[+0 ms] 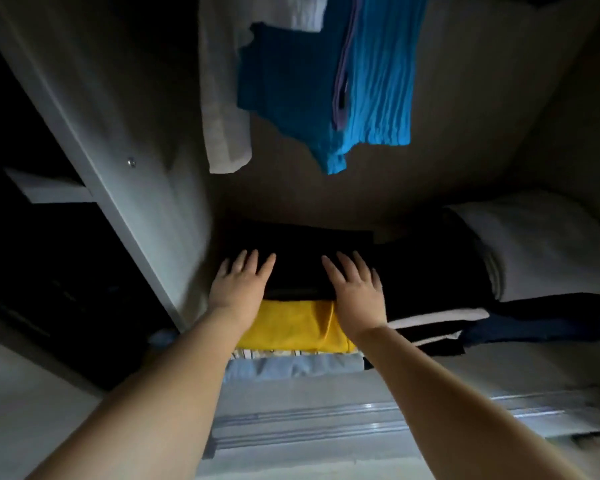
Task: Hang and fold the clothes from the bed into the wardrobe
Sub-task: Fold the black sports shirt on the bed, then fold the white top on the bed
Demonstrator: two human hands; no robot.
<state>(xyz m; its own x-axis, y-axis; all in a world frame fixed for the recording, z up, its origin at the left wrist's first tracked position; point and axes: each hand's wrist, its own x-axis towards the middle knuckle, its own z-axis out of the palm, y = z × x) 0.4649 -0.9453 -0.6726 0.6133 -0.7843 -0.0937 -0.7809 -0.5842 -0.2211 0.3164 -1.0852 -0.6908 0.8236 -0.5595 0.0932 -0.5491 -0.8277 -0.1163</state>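
A folded black garment (298,265) lies on top of a stack on the wardrobe floor. Under it are a yellow piece (288,327), a striped one (257,353) and a light blue one (284,367). My left hand (238,284) lies flat on the black garment's left side, fingers straight and spread. My right hand (355,289) lies flat on its right side in the same way. Neither hand grips anything.
Above hang a white garment (222,109), a dark blue top (288,84) and a bright blue crinkled one (378,81). To the right stand a dark folded pile (430,289) and white bedding (548,251). The wardrobe's side panel (125,150) rises at left; sliding-door rails (326,420) run below.
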